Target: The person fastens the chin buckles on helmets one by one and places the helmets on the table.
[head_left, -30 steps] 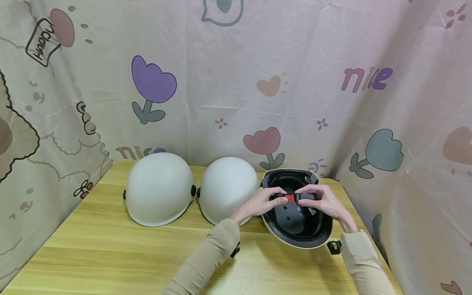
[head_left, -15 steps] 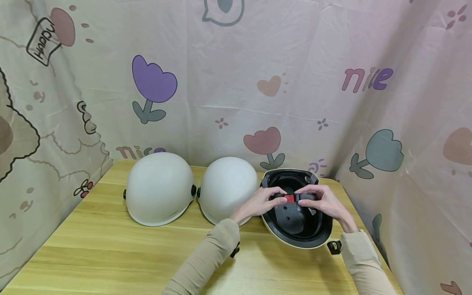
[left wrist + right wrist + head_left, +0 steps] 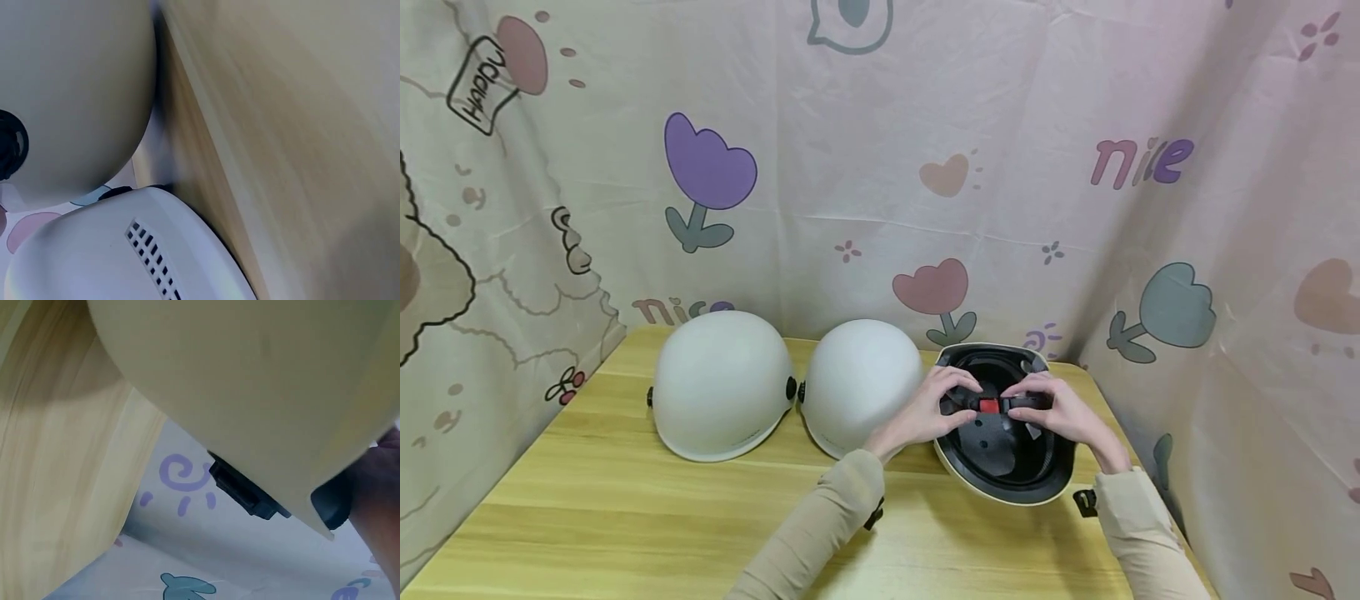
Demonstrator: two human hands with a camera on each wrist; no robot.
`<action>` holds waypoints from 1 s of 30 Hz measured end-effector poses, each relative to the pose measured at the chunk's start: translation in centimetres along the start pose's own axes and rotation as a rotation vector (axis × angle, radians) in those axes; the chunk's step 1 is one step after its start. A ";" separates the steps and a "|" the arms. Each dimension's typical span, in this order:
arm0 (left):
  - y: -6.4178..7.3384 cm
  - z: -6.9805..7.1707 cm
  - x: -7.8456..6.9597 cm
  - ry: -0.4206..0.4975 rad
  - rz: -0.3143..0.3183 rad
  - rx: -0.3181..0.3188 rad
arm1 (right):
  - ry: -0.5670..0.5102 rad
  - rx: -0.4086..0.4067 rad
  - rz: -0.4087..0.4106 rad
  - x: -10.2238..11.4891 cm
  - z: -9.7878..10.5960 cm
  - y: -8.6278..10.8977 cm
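Note:
An upturned helmet [image 3: 1000, 492] with a black padded inside lies at the table's right. Across its opening runs a black chin strap with a red buckle [image 3: 989, 406]. My left hand [image 3: 921, 408] has its thumb and fingers bent round the buckle's left end. From the other side, my right hand [image 3: 1063, 410] pinches the black strap end close to the red part. In the right wrist view, the helmet's cream shell [image 3: 250, 381] fills the top, and part of a hand [image 3: 378, 481] shows at the right edge. Finger contact is too small to see fully.
Two white helmets stand dome up to the left, one at the far left [image 3: 722, 383] and one in the middle [image 3: 861, 375], close together. They rest on a wooden table [image 3: 625, 517]. A patterned cloth [image 3: 850, 150] hangs behind and at both sides.
My left hand has shifted slightly, its thumb lower and wider from the fingers round the buckle. My right hand stays almost still. The head view has turned slightly.

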State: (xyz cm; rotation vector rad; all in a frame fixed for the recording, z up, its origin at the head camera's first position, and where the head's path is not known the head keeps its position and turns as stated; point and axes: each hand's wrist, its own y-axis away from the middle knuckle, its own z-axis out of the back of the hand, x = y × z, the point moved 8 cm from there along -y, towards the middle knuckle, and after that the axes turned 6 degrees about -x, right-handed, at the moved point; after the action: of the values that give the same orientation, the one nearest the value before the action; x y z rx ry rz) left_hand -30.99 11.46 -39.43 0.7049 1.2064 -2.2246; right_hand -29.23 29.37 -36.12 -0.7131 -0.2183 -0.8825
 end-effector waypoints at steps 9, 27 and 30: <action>0.9 0.4 0.7 0.087 0.028 0.004 | 0.035 -0.138 0.012 -0.3 1.1 0.6; 2.0 1.1 1.8 0.139 0.155 0.031 | -0.033 -0.082 -0.045 -1.8 2.2 3.0; 2.2 1.1 2.1 0.150 0.213 0.035 | -0.115 -0.014 -0.094 -2.2 2.2 3.7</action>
State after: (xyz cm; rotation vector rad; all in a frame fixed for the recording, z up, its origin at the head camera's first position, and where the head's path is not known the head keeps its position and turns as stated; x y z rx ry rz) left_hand -31.30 9.10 -41.63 0.9820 1.1071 -2.0512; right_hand -27.52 33.72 -37.27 -0.7722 -0.3515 -0.9342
